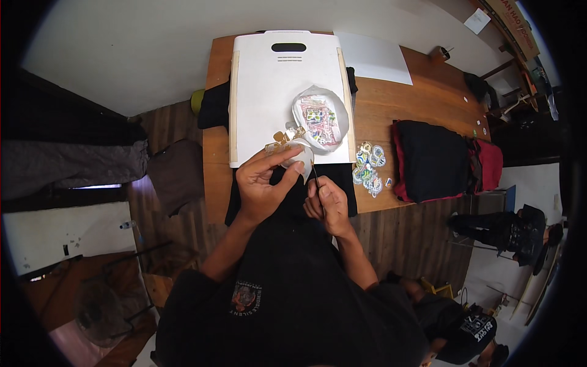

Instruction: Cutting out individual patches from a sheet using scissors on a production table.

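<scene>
- The left hand (pixel 262 183) is nearly closed, thumb and fingers pinching a pale sheet piece (pixel 296 160) above the front edge of the desk (pixel 382 107).
- The right hand (pixel 332 205) is curled, its fingers around a slim dark tool (pixel 316 180) whose tip is beside the pale sheet piece; whether they touch, I cannot tell.
- Gold-brown cutouts (pixel 280 137) show just beyond the left fingers; whether they are held is unclear.
- A white board (pixel 260 85) lies toward the desk's left edge, reaching from the far edge almost to the front.
- A white container (pixel 342 113) of colourful cutouts (pixel 321 122) sits on the board, toward its right front corner.
- Loose round stickers (pixel 369 166) lie right of the board, near the desk's front edge.
- Farther right, a black-and-red cloth bundle (pixel 431 156) rests along that edge.
</scene>
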{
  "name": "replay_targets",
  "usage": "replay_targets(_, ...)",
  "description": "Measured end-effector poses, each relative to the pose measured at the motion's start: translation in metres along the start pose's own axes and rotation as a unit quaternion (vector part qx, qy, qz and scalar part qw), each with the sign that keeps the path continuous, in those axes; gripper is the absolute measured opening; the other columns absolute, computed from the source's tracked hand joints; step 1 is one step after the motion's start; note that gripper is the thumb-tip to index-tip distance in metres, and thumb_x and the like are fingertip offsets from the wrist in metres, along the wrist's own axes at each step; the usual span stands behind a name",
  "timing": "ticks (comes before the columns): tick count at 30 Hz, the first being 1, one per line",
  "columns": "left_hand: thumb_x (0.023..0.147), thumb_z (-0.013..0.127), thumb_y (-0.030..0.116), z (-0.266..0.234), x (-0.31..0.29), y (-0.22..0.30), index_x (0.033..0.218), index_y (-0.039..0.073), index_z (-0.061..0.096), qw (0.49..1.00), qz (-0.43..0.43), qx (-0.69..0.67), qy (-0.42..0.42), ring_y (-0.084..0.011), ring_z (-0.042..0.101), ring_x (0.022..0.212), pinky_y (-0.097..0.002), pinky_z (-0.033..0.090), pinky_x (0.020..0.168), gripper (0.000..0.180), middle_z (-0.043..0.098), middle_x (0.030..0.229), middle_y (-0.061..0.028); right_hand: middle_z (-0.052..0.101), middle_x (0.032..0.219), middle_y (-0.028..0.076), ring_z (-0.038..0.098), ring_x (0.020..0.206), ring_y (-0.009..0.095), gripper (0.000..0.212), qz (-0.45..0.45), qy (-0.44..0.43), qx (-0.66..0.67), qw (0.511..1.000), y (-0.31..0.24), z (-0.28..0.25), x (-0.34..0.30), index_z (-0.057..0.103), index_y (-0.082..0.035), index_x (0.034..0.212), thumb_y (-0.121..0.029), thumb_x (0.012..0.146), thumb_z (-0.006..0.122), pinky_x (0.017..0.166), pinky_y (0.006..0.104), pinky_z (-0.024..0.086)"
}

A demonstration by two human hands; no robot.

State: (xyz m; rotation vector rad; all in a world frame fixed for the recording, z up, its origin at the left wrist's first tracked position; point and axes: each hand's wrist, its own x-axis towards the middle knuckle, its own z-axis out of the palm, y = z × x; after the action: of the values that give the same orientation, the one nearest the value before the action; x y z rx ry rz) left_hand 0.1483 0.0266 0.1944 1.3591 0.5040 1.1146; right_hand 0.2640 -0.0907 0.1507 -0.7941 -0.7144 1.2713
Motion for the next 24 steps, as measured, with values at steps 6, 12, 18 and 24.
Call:
replay_targets(6,0.081,0.069,-0.011,-0.0008,-0.0009,-0.0021,0.113,-0.007,0.067,1.000,-0.007,-0.003,0.001,-0.0182,0.064,0.100,-0.0272,0.052,0.087,0.032,0.065,0.111,-0.0170,0.030,0.054,-0.005,0.024,0.043,0.005,0.032,0.000,0.000,0.004,1.000,0.0006,0.0000,0.0010,0.048,-0.002,0.098,-0.031,0.105,0.039,0.045,0.0229,0.024)
replay_targets(12,0.081,0.069,-0.011,-0.0009,-0.0011,-0.0020,0.112,-0.008,0.067,1.000,-0.006,-0.002,0.001,-0.0185,0.065,0.101,-0.0273,0.052,0.087,0.032,0.065,0.111,-0.0172,0.030,0.055,-0.005,0.024,0.044,0.005,0.031,-0.004,0.000,-0.002,1.000,0.0024,-0.0008,0.0003,0.048,-0.001,0.098,-0.031,0.105,0.039,0.045,0.0230,0.024)
replay_targets(18,0.081,0.069,-0.011,-0.0018,-0.0014,-0.0031,0.112,-0.008,0.067,1.000,-0.007,-0.006,0.004,-0.0180,0.065,0.099,-0.0271,0.053,0.086,0.032,0.065,0.110,-0.0171,0.031,0.055,-0.004,0.025,0.044,0.005,0.031,-0.001,0.002,-0.005,1.000,0.0024,-0.0001,-0.0004,0.048,-0.001,0.098,-0.030,0.105,0.040,0.045,0.0230,0.024)
replay_targets(24,0.081,0.069,-0.011,-0.0016,-0.0009,-0.0008,0.112,-0.007,0.066,1.000,-0.002,-0.006,0.002,-0.0175,0.065,0.099,-0.0268,0.053,0.086,0.032,0.065,0.110,-0.0169,0.031,0.055,-0.005,0.025,0.044,0.005,0.032,-0.002,-0.002,0.001,1.000,0.0021,0.0004,-0.0005,0.048,-0.001,0.098,-0.031,0.105,0.039,0.045,0.0229,0.024)
